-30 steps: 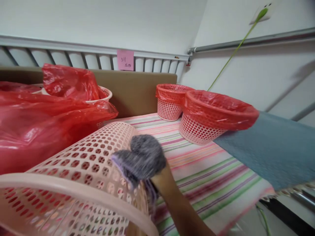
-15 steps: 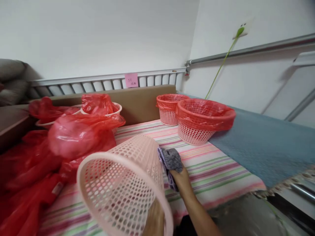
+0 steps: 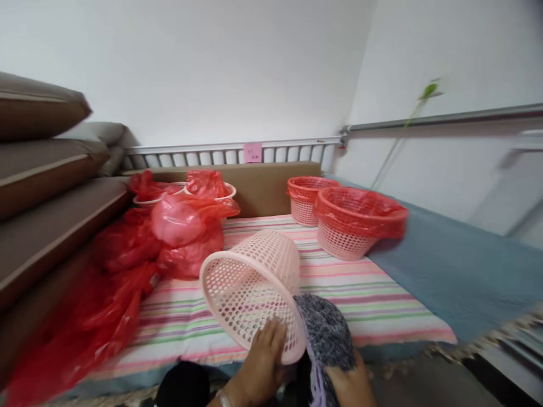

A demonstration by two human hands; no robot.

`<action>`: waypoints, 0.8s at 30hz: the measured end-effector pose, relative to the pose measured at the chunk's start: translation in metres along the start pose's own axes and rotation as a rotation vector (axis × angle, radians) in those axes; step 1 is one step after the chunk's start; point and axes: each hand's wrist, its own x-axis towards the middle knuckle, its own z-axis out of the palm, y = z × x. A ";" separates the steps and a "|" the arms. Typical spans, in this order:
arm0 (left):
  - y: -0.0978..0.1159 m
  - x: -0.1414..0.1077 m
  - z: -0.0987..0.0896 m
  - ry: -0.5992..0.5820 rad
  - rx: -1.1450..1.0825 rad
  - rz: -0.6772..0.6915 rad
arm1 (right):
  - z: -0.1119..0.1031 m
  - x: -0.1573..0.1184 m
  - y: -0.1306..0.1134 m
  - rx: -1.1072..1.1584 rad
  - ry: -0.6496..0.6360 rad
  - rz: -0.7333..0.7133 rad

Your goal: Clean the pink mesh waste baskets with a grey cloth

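A pale pink perforated plastic basket (image 3: 271,254) lies tilted on its side, its mouth toward me and to the left. My left hand (image 3: 263,362) grips the lower rim, with its fingers inside the mouth and the thumb partly hidden. In my right hand (image 3: 350,381) is a grey knitted cloth (image 3: 324,328) with a lilac edge, held against the outside of the basket near the rim. The cloth covers most of those fingers.
Red plastic bags (image 3: 186,226) lie on the left, some over pale baskets. Two bag-lined baskets (image 3: 343,240) stand at right on the striped cloth (image 3: 382,305). Brown cushions (image 3: 51,209) are stacked at left; a white radiator (image 3: 288,154) runs along the wall.
The cloth and my right hand have moved from the basket's far side down toward its rim. My left hand shows more fully at the rim. My view has turned left.
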 end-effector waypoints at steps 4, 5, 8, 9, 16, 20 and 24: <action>-0.019 -0.046 -0.006 -0.006 0.026 -0.030 | 0.007 0.002 -0.006 0.050 -0.040 0.082; -0.023 -0.055 -0.007 0.006 0.015 -0.042 | 0.008 0.003 -0.010 0.055 -0.040 0.095; -0.022 -0.070 -0.008 0.090 -0.107 -0.045 | 0.008 0.007 -0.021 0.057 -0.085 0.119; -0.016 -0.070 -0.010 0.122 -0.191 -0.032 | 0.008 0.007 -0.023 0.057 -0.099 0.123; 0.088 0.000 -0.049 0.397 -1.093 0.100 | 0.000 -0.005 -0.010 0.052 -0.121 0.124; 0.137 0.034 -0.069 0.513 -1.146 0.149 | -0.017 -0.010 -0.003 0.072 -0.058 0.120; 0.146 0.032 -0.059 0.515 -1.111 0.159 | -0.033 -0.005 -0.002 0.004 -0.106 -0.017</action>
